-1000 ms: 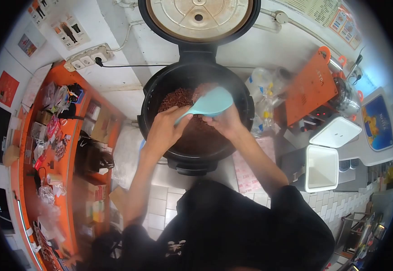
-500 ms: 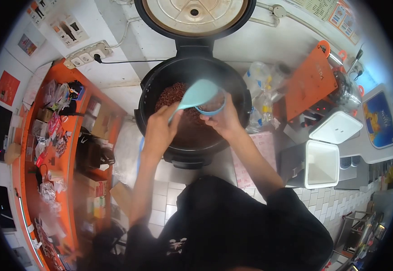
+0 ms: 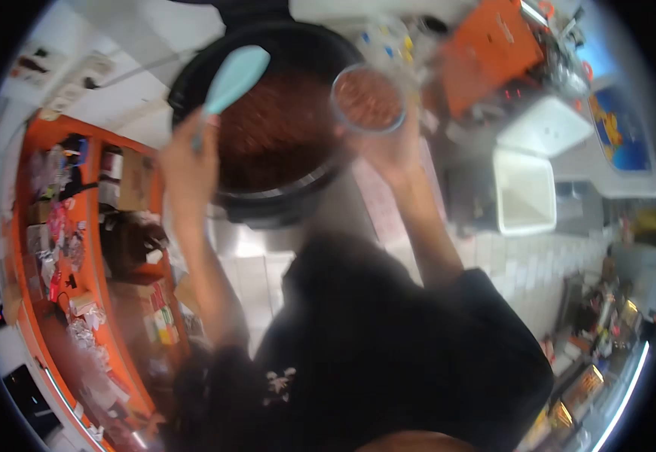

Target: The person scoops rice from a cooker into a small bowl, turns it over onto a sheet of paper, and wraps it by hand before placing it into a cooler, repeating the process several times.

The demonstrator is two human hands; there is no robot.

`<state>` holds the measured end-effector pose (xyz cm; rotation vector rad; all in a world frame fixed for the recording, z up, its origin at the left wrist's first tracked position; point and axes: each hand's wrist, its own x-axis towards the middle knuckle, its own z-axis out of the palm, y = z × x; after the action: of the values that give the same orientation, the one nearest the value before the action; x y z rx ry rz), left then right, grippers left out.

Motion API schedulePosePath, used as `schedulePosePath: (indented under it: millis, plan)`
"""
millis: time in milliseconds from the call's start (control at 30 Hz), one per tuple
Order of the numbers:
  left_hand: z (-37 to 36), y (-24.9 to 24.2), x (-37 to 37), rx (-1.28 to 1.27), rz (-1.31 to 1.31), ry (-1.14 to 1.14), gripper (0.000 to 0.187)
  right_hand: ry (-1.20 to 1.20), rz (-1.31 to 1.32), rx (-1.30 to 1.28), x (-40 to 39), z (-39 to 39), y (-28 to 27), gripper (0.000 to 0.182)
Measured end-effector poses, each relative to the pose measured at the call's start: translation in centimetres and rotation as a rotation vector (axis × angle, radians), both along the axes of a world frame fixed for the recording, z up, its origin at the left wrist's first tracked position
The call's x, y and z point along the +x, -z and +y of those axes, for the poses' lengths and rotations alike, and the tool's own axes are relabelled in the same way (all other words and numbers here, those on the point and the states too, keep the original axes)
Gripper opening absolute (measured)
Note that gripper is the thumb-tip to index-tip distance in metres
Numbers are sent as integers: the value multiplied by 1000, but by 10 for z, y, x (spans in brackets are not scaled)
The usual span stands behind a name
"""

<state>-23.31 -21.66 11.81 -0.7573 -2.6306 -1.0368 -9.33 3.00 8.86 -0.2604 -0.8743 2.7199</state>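
Observation:
My left hand (image 3: 188, 154) is closed round the handle of a light teal spoon (image 3: 239, 74), whose broad head is raised over the left part of a large black cooker pot (image 3: 320, 172). Dark reddish-brown food (image 3: 275, 117) fills the bottom of the pot, blurred by motion. My right hand (image 3: 388, 147) holds a round bowl (image 3: 369, 98) from below and behind, at the pot's right rim. Reddish-brown pieces fill the bowl. Spoon and bowl are apart.
Orange shelves (image 3: 102, 264) with packets and boxes stand at the left. At the right are an orange board (image 3: 490, 53), a white-lined bin (image 3: 525, 192) with its lid raised, and clear plastic items (image 3: 388, 41) behind the pot. A pink sheet (image 3: 384, 200) lies beside the pot.
The view has shifted, so the pot appears higher and further left. The spoon has moved left, away from the bowl. The bowl has moved from over the pot to its right rim.

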Motion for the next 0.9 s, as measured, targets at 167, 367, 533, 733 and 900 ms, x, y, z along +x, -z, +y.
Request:
schedulePosePath:
  millis: [167, 367, 533, 733, 900]
  plan:
    - [-5, 20, 20, 268, -183, -94, 40, 142, 65, -245, 109, 69, 88, 67]
    - [8, 13, 65, 514, -385, -62, 36, 290, -204, -350, 201, 94, 215, 55]
    - [12, -1, 88, 425, -273, -169, 37, 579, -599, 326, 191, 79, 244, 53]
    - [11, 0, 111, 314, -209, -238, 38, 332, -642, 1812, 163, 71, 283, 70]
    - [3, 7, 124, 419, -256, -288, 38, 422, -626, 1710, 172, 68, 300, 79]
